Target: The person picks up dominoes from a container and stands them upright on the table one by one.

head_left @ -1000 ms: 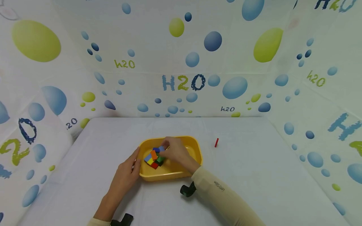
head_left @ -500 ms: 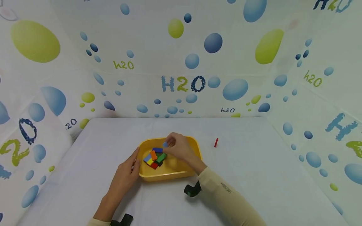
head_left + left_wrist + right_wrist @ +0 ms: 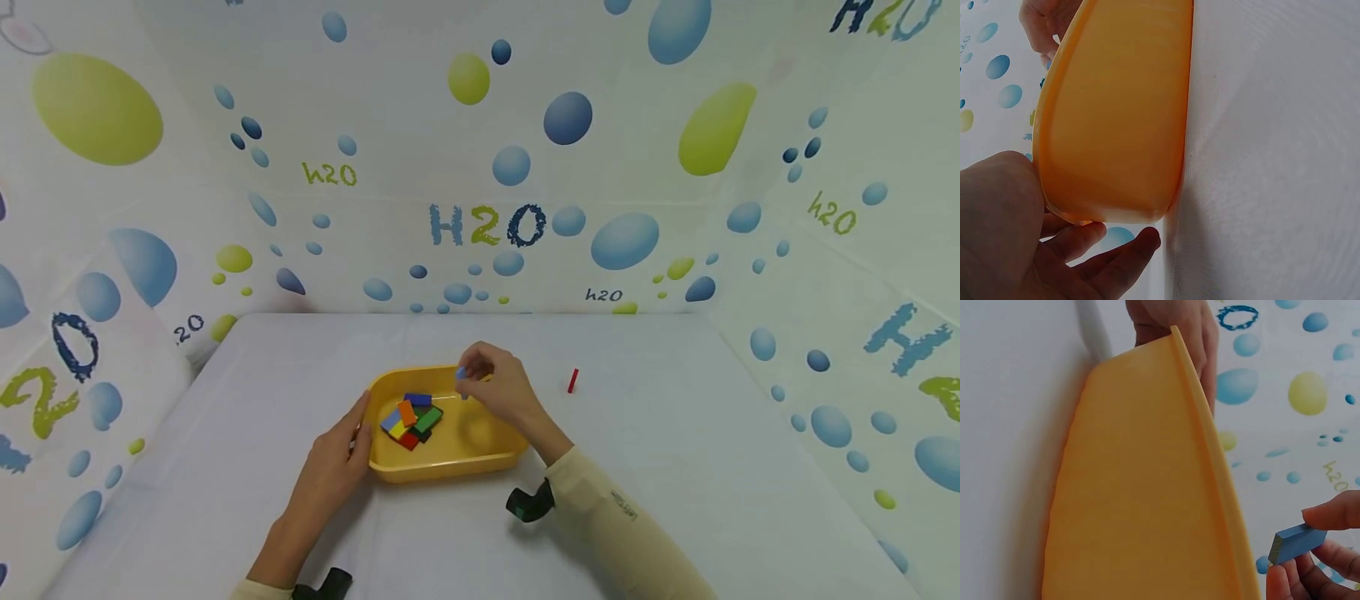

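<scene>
The fingers of my left hand point(image 3: 337, 458) lie along the outside of the left end of a yellow plastic tray point(image 3: 465, 463), with the thumb at its near corner. In the left wrist view, fingertips point(image 3: 1149, 239) curve round the end wall. Above the tray's far rim, my right hand point(image 3: 504, 385) pinches a small flat light blue block point(image 3: 1297, 542) between thumb and fingers. Heaped in the tray's left half are several flat blocks: orange point(image 3: 407, 412), green point(image 3: 428, 419), dark blue point(image 3: 417, 399), yellow, red, light blue and a dark one.
A thin red block point(image 3: 573, 381) lies on the white tabletop point(image 3: 660, 433) right of the tray. Behind stands a wall cover point(image 3: 405, 100) printed with blue and green drops. Black curved pieces point(image 3: 531, 502) stick out from both wrists.
My right hand lifts the light blue block off the heap and carries it right and up to the tray's far rim. The left hand and tray stay in place.
</scene>
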{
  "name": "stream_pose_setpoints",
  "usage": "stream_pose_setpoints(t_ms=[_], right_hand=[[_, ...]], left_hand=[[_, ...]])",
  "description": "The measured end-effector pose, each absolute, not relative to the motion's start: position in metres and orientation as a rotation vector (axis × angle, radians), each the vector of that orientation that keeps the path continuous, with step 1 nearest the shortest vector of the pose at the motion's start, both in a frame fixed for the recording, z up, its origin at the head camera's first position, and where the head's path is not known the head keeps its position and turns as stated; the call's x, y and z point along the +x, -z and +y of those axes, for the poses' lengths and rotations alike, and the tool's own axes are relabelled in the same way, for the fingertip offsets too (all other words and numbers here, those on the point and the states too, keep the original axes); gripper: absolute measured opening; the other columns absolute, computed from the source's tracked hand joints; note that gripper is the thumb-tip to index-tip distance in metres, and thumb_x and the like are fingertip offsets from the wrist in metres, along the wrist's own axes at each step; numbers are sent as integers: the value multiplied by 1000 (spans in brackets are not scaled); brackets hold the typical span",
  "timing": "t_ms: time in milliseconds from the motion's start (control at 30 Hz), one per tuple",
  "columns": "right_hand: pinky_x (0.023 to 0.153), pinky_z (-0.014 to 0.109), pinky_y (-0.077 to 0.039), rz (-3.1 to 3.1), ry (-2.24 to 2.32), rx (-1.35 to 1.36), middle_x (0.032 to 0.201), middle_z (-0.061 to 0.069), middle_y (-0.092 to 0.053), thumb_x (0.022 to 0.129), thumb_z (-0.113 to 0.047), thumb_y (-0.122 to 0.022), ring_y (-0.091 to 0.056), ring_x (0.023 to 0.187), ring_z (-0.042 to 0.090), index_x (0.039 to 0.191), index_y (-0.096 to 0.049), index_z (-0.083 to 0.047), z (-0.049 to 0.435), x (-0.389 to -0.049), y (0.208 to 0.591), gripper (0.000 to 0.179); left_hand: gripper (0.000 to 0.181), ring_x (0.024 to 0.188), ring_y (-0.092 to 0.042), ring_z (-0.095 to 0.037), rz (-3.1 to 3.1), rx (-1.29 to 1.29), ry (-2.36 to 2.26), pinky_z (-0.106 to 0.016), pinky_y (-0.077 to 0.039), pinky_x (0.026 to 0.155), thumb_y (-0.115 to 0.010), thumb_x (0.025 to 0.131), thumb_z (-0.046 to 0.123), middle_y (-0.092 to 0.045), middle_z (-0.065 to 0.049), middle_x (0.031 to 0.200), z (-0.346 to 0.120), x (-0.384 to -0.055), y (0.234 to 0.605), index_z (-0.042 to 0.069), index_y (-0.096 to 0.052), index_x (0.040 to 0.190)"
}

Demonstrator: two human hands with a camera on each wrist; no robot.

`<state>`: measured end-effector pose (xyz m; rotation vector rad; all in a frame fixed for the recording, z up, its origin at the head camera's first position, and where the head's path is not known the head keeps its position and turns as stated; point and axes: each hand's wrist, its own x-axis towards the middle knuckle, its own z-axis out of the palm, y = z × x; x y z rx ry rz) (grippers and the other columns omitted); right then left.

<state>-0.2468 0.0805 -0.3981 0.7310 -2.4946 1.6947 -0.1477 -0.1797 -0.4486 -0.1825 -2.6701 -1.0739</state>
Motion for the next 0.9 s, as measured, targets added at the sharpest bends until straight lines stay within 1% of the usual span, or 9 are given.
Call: stream_pose_setpoints(t_ms=[200, 467, 733, 900], right_hand=[[78, 36, -53, -2461, -1700, 707, 90, 2, -68, 88, -1, -78, -64, 83, 22, 99, -66, -9, 90, -248, 399, 18], [83, 36, -55, -2448, -1673, 663, 94, 2, -67, 88, -1, -78, -64, 86, 22, 101, -67, -8, 101, -250, 400, 19], [86, 40, -55, -2402, -1718, 534, 96, 6, -67, 87, 1, -78, -65, 89, 25, 103, -69, -6, 126, -251, 397, 20], [87, 40, -54, -2388, -1692, 477, 97, 8, -67, 87, -1, -79, -65, 89, 25, 104, -69, -5, 142, -253, 397, 20]], left_hand=[[53, 115, -65, -37, -2675, -179, 1080, -51, -56, 89, -50, 108, 12, -54, -24, 147, -180, -151, 453, 0, -39, 159], [53, 115, -65, -37, -2677, -179, 1078, -51, -56, 90, -49, 109, 13, -54, -24, 148, -182, -152, 457, 0, -38, 159], [53, 114, -65, -36, -2675, -182, 1082, -51, -56, 90, -50, 109, 12, -55, -25, 147, -181, -152, 456, 0, -38, 159], [52, 114, -65, -37, -2658, -191, 1077, -51, -56, 89, -50, 109, 12, -55, -25, 146, -181, -151, 455, 0, -39, 159]])
